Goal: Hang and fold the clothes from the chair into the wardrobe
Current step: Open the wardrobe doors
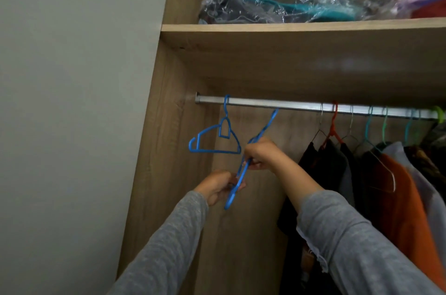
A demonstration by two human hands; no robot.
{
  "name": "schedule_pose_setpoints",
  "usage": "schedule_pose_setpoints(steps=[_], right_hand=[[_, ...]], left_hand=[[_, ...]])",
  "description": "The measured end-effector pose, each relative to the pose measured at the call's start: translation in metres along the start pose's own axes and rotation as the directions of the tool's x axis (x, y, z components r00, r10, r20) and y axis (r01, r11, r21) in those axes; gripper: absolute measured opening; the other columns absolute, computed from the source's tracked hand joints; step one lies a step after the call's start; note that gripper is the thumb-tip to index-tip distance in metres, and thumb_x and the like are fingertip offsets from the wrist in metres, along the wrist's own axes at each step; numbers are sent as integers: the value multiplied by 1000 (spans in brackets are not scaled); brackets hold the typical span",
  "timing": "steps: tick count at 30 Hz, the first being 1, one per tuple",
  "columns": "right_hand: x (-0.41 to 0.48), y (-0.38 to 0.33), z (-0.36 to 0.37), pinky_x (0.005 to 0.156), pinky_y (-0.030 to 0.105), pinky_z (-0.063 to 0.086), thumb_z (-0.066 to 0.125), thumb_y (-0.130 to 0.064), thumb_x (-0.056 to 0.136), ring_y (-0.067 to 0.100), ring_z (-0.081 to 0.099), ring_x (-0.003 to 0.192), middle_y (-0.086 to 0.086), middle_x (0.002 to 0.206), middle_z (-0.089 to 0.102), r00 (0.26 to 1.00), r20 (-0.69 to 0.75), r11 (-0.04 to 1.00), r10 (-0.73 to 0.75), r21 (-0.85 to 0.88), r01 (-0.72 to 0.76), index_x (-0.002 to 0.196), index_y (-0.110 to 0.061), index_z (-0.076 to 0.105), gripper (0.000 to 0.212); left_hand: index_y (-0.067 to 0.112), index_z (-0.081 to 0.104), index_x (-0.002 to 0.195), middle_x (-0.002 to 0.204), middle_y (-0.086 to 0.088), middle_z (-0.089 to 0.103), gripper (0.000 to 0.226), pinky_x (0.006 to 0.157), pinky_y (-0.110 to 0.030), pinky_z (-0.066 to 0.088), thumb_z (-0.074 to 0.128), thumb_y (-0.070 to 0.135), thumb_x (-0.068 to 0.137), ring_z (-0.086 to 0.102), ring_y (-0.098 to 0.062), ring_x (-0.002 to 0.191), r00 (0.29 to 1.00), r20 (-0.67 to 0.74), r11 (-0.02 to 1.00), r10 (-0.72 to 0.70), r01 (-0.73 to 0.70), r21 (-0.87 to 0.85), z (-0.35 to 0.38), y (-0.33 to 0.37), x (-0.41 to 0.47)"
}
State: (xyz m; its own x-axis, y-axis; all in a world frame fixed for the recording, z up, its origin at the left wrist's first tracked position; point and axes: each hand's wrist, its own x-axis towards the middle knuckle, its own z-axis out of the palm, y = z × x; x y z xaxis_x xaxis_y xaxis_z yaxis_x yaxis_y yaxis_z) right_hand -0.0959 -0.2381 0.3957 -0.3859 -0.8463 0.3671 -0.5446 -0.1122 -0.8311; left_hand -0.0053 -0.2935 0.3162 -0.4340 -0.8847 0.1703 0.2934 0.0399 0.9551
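Head view, looking up into an open wardrobe (169, 150). Both arms in grey sleeves, raised below the metal rail (289, 104). Left hand (218, 187) pinching the lower end of a blue hanger (263, 126); right hand (261, 153) curled round the same hanger higher up. Held steeply tilted and edge-on, top end just under the rail; touching it or not, impossible to tell. Second blue hanger (217, 151) hooked bare on the rail, near the left side panel. Further right, hung clothes in a row, dark pieces beside an orange garment (398, 186). Above, on the shelf (289, 26), a clear plastic bag (289, 2) of folded fabric.
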Motion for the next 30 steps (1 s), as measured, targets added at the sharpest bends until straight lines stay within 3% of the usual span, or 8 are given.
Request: schedule_pose_setpoints(steps=[8, 10, 12, 17, 21, 24, 27, 30], right_hand=[[-119, 64, 8, 87, 36, 46, 49, -22, 91, 36, 55, 115, 17, 126, 57, 995, -80, 797, -52, -604, -7, 119, -4, 56, 34], [-146, 82, 4, 86, 37, 45, 49, -24, 92, 36, 55, 114, 15, 126, 56, 998, 10, 718, -56, -695, 47, 119, -7, 55, 32], [-169, 102, -3, 83, 37, 46, 46, -24, 94, 36, 56, 110, 16, 122, 57, 986, 150, 684, -72, -712, 159, 116, -11, 54, 27], [-228, 132, -36, 82, 41, 48, 42, -29, 96, 29, 57, 103, 7, 111, 62, 900, 398, 633, -177, -654, 414, 111, -20, 53, 22], [-268, 141, -72, 77, 37, 49, 46, -27, 95, 15, 57, 86, -9, 89, 60, 834, 489, 704, -256, -497, 508, 103, -23, 55, 13], [-296, 155, -95, 76, 38, 49, 48, -26, 95, 11, 56, 78, -14, 78, 57, 823, 497, 759, -274, -414, 503, 99, -25, 58, 10], [-335, 177, -110, 75, 37, 48, 51, -23, 94, 11, 57, 76, -12, 74, 58, 834, 484, 824, -264, -337, 456, 99, -24, 60, 10], [-385, 196, -116, 73, 34, 46, 54, -18, 94, 15, 54, 73, 8, 79, 64, 812, 536, 868, -230, -265, 421, 94, -9, 60, 11]], left_hand=[[8, 53, 75, 69, -6, 57, 20, 46, -19, 45, 44, -2, 90, 55, -10, 52, 991, -84, 978, -106, 119, 173, 6, -99, -74], [2, 57, 88, 83, -13, 57, 6, 60, -28, 46, 52, 4, 89, 55, -20, 70, 974, -227, 918, -16, 104, 382, 0, -119, -93], [-10, 49, 120, 117, -26, 51, 34, 90, -35, 41, 54, 7, 90, 53, -33, 107, 933, -344, 821, 104, 115, 559, -11, -130, -115], [-8, 38, 136, 145, -26, 32, 43, 109, -30, 20, 46, 9, 97, 28, -35, 137, 938, -139, 579, 318, -76, 812, -26, -133, -180], [8, 63, 113, 114, -12, 66, 41, 100, -36, 41, 43, 39, 94, 60, -23, 111, 978, -29, 547, 206, -90, 832, -26, -134, -233], [15, 62, 82, 76, 5, 63, 24, 73, -18, 42, 45, 20, 99, 57, 10, 65, 995, 71, 546, 66, -95, 832, -13, -126, -288], [19, 56, 71, 67, 6, 59, 29, 61, -6, 40, 47, 13, 98, 56, 10, 53, 993, 108, 549, 54, -120, 827, 7, -125, -344], [21, 57, 69, 63, 3, 57, 30, 64, -17, 44, 50, 12, 96, 52, 4, 51, 995, 74, 547, 64, -97, 831, 23, -145, -397]])
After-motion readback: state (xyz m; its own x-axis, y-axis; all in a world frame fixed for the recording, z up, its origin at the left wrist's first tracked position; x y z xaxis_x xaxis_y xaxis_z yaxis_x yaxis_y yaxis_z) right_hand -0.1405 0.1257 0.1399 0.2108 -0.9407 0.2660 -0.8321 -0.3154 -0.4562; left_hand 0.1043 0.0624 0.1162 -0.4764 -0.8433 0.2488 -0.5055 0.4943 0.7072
